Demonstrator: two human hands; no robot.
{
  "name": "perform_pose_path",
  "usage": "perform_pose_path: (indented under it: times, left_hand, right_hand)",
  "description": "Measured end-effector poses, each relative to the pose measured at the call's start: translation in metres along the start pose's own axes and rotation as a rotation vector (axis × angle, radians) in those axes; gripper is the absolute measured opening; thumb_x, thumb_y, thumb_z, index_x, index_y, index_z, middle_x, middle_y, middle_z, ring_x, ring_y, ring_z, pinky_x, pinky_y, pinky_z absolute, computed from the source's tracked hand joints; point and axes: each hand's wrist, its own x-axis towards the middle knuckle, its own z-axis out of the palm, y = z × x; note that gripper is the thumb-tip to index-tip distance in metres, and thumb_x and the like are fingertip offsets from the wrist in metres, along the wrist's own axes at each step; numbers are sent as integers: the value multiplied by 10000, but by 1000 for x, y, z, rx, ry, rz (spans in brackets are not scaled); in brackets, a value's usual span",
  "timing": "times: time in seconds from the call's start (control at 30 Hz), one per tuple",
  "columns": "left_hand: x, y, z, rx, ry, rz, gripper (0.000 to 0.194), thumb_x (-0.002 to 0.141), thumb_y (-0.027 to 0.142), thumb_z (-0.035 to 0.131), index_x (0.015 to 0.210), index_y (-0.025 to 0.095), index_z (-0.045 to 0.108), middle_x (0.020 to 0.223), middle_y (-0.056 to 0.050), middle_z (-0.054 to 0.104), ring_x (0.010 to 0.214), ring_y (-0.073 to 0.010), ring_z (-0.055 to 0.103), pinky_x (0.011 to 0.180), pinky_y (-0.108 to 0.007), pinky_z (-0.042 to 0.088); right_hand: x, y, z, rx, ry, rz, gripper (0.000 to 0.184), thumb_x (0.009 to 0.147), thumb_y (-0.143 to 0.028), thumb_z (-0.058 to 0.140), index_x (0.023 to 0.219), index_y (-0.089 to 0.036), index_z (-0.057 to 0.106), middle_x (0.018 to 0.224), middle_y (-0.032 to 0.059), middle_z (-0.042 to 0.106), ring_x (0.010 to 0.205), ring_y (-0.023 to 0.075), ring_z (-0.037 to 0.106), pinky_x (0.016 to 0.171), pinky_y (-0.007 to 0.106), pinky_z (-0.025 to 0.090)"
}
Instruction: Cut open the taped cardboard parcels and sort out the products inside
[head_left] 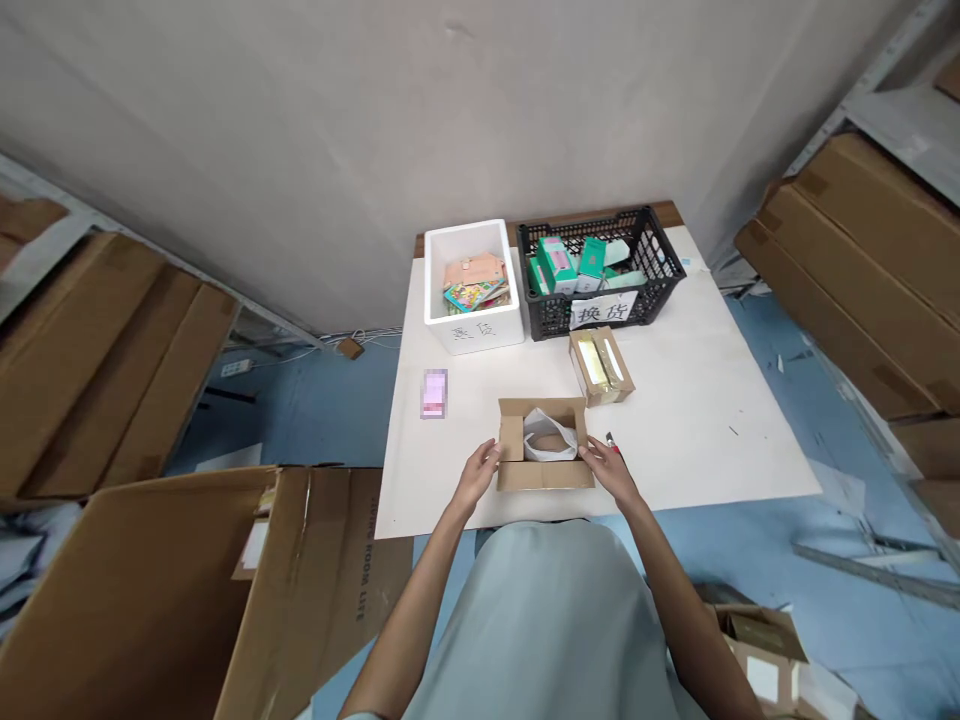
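A small cardboard box (545, 476) lies open on the white table, its flaps folded outward. White paper (536, 425) lines its inside; what lies under it I cannot make out. At its left side, my left hand (477, 473) grips the edge of the flap between thumb and fingers. My right hand (609, 470) holds the opposite side the same way. Close beside the right hand is a small red and black tool (612, 442), partly hidden. Just behind stands a taped, closed cardboard box (601, 366) with a label.
The white table (697, 400) carries a white bin (480, 335) of colourful packets and a black crate (652, 300) of green boxes. A pink-and-white card (434, 394) lies at left. A large open carton (322, 570) stands left of the table; shelves with cartons (862, 270) flank both sides.
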Motion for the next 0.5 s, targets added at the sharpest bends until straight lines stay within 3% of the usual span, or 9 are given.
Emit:
perform_pose_path:
  times: [0.13, 0.27, 0.37, 0.5]
  left_hand:
    - [-13, 5, -8, 68, -60, 64, 657, 1046, 554, 702, 1562, 155, 621, 1681, -217, 589, 1484, -356, 654, 1253, -501, 536]
    - [-25, 12, -3, 136, -243, 164, 703, 1011, 599, 734, 1551, 161, 629, 1669, -207, 607, 1496, -361, 646, 1284, -525, 506]
    - [-33, 16, 15, 219, -406, 208, 716, 984, 632, 752, 1527, 175, 651, 1653, -201, 626, 1508, -363, 637, 1305, -540, 476]
    - [-49, 13, 52, 352, -636, 262, 720, 966, 674, 745, 1494, 190, 683, 1645, -194, 636, 1503, -362, 641, 1297, -539, 479]
  right_hand:
    - [-28, 9, -8, 9, 57, -6, 717, 830, -698, 842, 1371, -227, 810, 1312, 152, 842, 1285, 379, 789, 1149, 509, 614]
    - [-75, 29, -16, 74, 268, -5, 766, 816, -708, 837, 1382, -194, 788, 1365, 174, 821, 1237, 400, 804, 1115, 536, 630]
    - [-124, 49, -19, 87, 455, 3, 678, 841, -702, 815, 1304, -206, 812, 1381, 160, 818, 1217, 389, 809, 1085, 518, 647]
    - [-207, 82, -14, 147, 711, 66, 611, 870, -643, 795, 1292, -200, 805, 1343, 155, 832, 1222, 365, 805, 1043, 477, 663]
